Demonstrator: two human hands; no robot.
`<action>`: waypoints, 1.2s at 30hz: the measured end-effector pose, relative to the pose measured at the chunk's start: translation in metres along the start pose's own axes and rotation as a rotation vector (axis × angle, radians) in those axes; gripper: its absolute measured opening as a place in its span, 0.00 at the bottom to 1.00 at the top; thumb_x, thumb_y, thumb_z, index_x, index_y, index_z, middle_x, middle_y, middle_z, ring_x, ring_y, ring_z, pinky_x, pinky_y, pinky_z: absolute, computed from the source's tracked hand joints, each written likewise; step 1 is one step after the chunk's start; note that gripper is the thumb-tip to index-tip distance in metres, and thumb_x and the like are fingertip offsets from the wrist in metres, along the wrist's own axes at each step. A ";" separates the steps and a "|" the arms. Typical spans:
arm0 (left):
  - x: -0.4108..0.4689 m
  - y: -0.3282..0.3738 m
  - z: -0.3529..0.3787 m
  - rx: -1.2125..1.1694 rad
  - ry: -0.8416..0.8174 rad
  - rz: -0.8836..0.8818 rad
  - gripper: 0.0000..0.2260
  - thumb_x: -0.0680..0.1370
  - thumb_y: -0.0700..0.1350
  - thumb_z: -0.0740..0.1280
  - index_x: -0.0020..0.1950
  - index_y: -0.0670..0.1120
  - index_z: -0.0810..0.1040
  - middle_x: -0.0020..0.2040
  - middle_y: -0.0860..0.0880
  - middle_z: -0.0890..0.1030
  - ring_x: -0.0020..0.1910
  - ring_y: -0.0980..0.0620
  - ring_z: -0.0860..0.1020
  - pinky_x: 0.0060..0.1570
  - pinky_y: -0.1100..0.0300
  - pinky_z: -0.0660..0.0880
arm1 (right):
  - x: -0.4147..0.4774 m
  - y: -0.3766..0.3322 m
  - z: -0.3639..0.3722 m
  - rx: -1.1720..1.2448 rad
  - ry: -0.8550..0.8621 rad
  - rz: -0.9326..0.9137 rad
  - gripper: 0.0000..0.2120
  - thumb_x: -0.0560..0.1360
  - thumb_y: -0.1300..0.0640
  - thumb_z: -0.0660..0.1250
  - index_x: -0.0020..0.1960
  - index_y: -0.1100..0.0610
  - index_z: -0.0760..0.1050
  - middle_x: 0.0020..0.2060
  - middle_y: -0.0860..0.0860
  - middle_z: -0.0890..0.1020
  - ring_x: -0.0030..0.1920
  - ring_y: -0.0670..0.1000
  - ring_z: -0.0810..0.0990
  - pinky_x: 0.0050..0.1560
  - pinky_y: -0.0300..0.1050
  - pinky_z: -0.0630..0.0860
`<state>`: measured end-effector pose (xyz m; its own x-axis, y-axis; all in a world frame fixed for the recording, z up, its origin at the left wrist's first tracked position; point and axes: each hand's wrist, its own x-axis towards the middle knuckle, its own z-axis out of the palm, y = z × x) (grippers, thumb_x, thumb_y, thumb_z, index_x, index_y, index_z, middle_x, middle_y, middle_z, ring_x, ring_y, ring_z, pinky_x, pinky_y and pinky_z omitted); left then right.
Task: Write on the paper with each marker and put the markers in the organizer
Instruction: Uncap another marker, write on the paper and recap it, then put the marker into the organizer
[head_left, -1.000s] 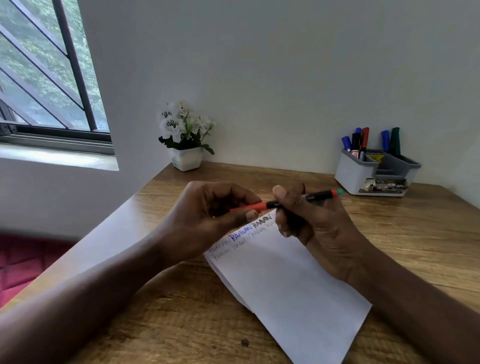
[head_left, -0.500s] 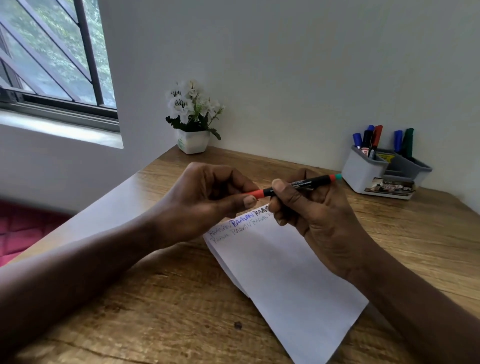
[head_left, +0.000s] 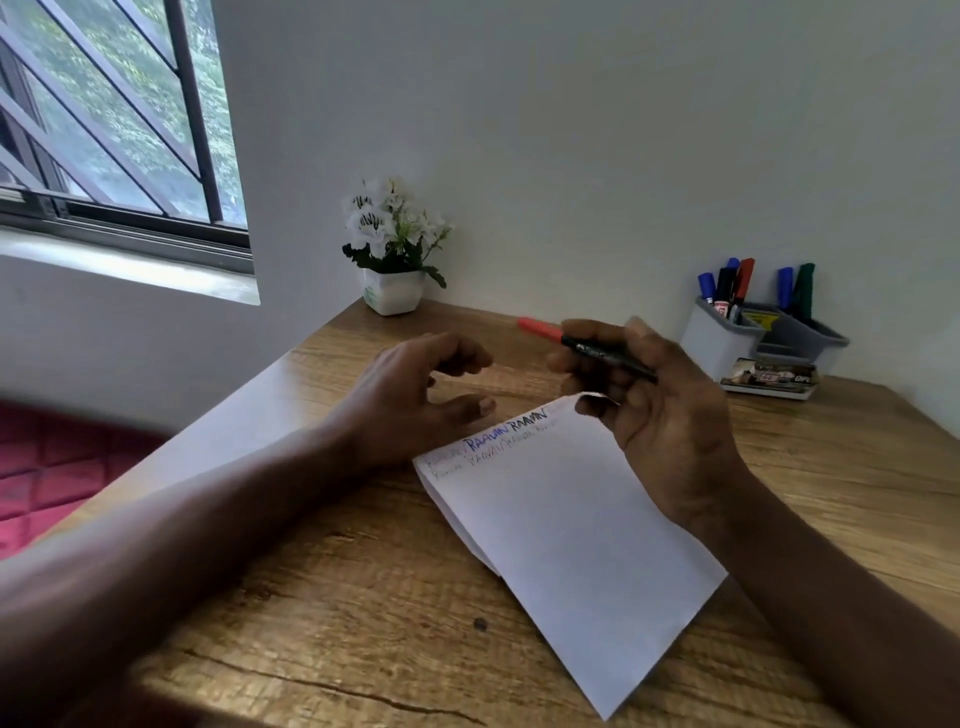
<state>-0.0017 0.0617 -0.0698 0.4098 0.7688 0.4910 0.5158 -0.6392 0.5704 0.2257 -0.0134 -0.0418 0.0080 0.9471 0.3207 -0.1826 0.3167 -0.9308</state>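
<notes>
The left hand (head_left: 415, 400) has let go of the marker (head_left: 592, 352); its fingers now hang loosely spread over the grainy wooden tabletop (head_left: 337, 597). The right hand (head_left: 670, 431) pinches the slim black barrel, red cap seemingly closed, above the far edge of the white folded paper (head_left: 561, 530).

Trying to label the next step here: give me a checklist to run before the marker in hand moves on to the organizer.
1. Grip secure: the right hand holds the red-capped marker by its black barrel. Ok.
2. Cap on: the red cap sits on the marker's far end. Ok, though full seating cannot be told.
3. Left hand free: open above the table, holding nothing. Ok.
4. This marker's line written on the paper: writing shows along the top edge, but a red line is not readable. Cannot tell.
5. Free slot in the organizer: cannot tell.
</notes>
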 end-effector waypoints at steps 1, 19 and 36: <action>0.001 -0.001 -0.001 0.040 -0.010 -0.033 0.20 0.74 0.58 0.74 0.64 0.55 0.79 0.59 0.58 0.82 0.60 0.59 0.79 0.60 0.49 0.77 | 0.002 -0.001 -0.003 0.007 0.006 0.004 0.25 0.79 0.44 0.56 0.62 0.59 0.81 0.52 0.60 0.85 0.49 0.54 0.81 0.47 0.45 0.75; 0.072 -0.016 0.046 0.530 -0.488 -0.099 0.53 0.66 0.81 0.41 0.82 0.48 0.57 0.83 0.46 0.56 0.81 0.47 0.54 0.79 0.41 0.50 | 0.027 0.000 -0.068 -0.174 0.574 -0.105 0.18 0.79 0.66 0.69 0.66 0.53 0.79 0.50 0.51 0.88 0.55 0.45 0.86 0.62 0.46 0.79; 0.079 -0.025 0.052 0.558 -0.478 -0.038 0.51 0.67 0.80 0.42 0.81 0.50 0.58 0.82 0.47 0.56 0.81 0.46 0.56 0.77 0.40 0.54 | 0.086 -0.092 -0.181 -1.046 1.082 -0.176 0.09 0.78 0.55 0.70 0.57 0.57 0.80 0.51 0.54 0.86 0.50 0.54 0.85 0.57 0.49 0.81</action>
<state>0.0568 0.1397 -0.0795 0.6018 0.7961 0.0644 0.7900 -0.6052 0.0983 0.4214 0.0482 0.0396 0.7369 0.3270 0.5916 0.6537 -0.1216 -0.7470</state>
